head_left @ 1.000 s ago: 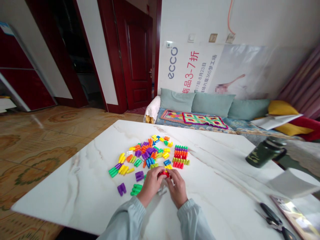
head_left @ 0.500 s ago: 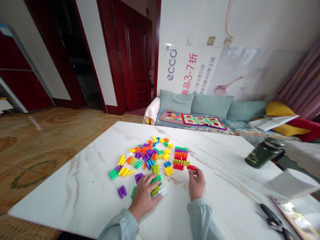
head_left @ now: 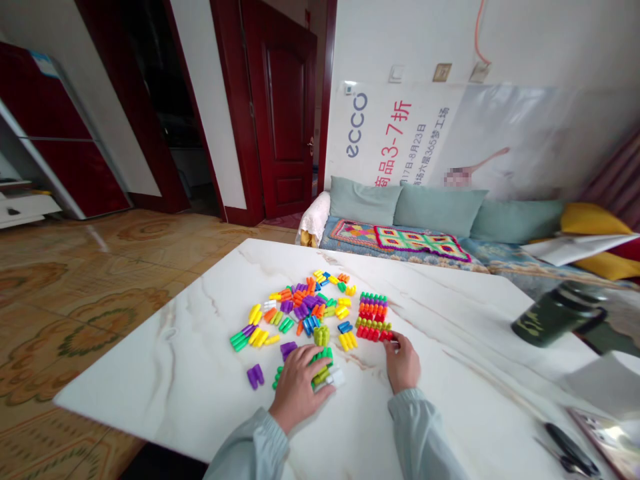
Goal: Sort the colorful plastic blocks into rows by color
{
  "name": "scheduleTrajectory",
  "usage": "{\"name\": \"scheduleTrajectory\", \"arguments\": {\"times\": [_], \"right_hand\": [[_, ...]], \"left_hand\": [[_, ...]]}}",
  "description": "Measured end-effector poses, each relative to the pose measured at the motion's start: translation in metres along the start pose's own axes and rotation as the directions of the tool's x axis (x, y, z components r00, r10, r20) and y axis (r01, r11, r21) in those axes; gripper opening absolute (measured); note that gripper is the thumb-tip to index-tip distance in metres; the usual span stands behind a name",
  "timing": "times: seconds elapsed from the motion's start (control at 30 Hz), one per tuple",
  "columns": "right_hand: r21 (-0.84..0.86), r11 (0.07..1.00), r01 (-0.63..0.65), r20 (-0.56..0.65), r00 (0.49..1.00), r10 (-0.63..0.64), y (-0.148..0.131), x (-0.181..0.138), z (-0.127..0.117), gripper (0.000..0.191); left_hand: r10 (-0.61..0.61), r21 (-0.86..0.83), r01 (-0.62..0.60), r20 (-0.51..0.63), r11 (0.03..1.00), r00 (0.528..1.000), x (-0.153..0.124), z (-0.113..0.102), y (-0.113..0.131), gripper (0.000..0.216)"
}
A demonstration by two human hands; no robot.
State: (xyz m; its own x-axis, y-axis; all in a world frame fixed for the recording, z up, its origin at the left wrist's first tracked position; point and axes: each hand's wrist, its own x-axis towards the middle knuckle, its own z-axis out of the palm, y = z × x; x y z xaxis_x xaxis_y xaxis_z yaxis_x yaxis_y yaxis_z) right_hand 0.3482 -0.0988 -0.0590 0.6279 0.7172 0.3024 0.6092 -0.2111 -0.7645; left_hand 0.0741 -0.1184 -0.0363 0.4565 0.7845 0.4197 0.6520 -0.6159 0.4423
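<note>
My left hand [head_left: 299,389] rests over a cluster of green, lime and white toy building blocks [head_left: 322,375]; its fingers are spread, and the palm hides part of the cluster. My right hand [head_left: 404,362] pinches a red building block [head_left: 386,335] at the right end of a red row. That row is the nearest of several coloured rows [head_left: 373,309] set close together in green, purple, orange, lime and red. Just beyond my left hand stands a lime block piece [head_left: 321,336]. Purple blocks [head_left: 255,376] lie to its left.
Loose mixed-colour blocks [head_left: 303,308] spread over the middle of the white marbled table [head_left: 200,373]. At the right are a dark green flask [head_left: 555,313], scissors [head_left: 570,448] and a phone-like flat object [head_left: 607,437]. A sofa [head_left: 430,223] stands behind the table.
My right hand has brought the red block to the end of the red row. My left hand stays on its cluster. The view has shifted slightly left.
</note>
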Motion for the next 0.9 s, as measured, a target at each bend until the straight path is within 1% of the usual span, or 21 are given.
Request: {"name": "scheduleTrajectory", "arguments": {"times": [0.07,0.1,0.17,0.23,0.27,0.3,0.33,0.4,0.47,0.53,0.6,0.7,0.83,0.9], "right_hand": [[0.010,1.000,0.008,0.000,1.000,-0.008,0.000,0.000,-0.001,0.035],[0.031,0.999,0.021,-0.020,1.000,-0.021,0.000,-0.001,-0.002,0.038],[0.103,0.993,0.050,-0.117,0.992,-0.038,-0.003,-0.005,-0.004,0.042],[0.187,0.979,0.074,-0.222,0.975,-0.031,-0.011,-0.013,-0.004,0.043],[0.229,0.970,0.084,-0.236,0.971,-0.028,-0.016,-0.019,-0.003,0.042],[0.267,0.959,0.094,-0.215,0.976,-0.036,-0.022,-0.025,-0.001,0.042],[0.303,0.947,0.107,-0.157,0.986,-0.061,-0.029,-0.033,0.003,0.042],[0.348,0.928,0.129,0.022,0.989,-0.146,-0.042,-0.049,0.012,0.043],[0.325,0.933,0.155,0.188,0.956,-0.224,-0.053,-0.064,0.022,0.043],[0.262,0.943,0.205,0.270,0.923,-0.275,-0.059,-0.075,0.030,0.041],[0.210,0.945,0.250,0.287,0.908,-0.304,-0.061,-0.082,0.034,0.039],[0.190,0.944,0.272,0.276,0.907,-0.317,-0.057,-0.084,0.036,0.036],[0.158,0.946,0.285,0.294,0.901,-0.320,-0.053,-0.082,0.036,0.032],[0.136,0.947,0.292,0.308,0.896,-0.321,-0.053,-0.082,0.036,0.031]], "left_hand": [[-0.008,-0.010,0.008,-0.002,1.000,1.000,0.000,-0.001,0.002,0.044],[-0.013,-0.013,0.013,-0.004,1.000,1.000,0.001,-0.001,0.003,0.044],[-0.032,-0.016,0.031,-0.011,0.999,0.999,0.000,-0.001,0.004,0.044],[-0.053,-0.013,0.052,-0.021,0.999,0.998,0.000,0.000,0.004,0.044],[-0.061,-0.010,0.061,-0.028,0.998,0.998,0.000,0.001,0.004,0.044],[-0.067,-0.007,0.067,-0.035,0.998,0.997,0.000,0.003,0.003,0.044],[-0.072,-0.004,0.072,-0.042,0.997,0.997,0.000,0.004,0.003,0.045],[-0.083,0.001,0.083,-0.058,0.997,0.995,0.000,0.006,0.002,0.046],[-0.113,0.011,0.114,-0.084,0.993,0.990,0.000,0.007,0.001,0.043],[-0.161,0.030,0.166,-0.129,0.986,0.978,-0.001,0.007,0.000,0.038],[-0.209,0.058,0.222,-0.180,0.973,0.961,-0.001,0.006,-0.001,0.034],[-0.245,0.089,0.270,-0.222,0.959,0.944,-0.001,0.003,-0.003,0.030],[-0.216,0.089,0.241,-0.224,0.967,0.950,0.002,-0.007,-0.006,0.015],[-0.204,0.072,0.225,-0.225,0.972,0.953,0.009,-0.015,-0.013,0.013]]}}
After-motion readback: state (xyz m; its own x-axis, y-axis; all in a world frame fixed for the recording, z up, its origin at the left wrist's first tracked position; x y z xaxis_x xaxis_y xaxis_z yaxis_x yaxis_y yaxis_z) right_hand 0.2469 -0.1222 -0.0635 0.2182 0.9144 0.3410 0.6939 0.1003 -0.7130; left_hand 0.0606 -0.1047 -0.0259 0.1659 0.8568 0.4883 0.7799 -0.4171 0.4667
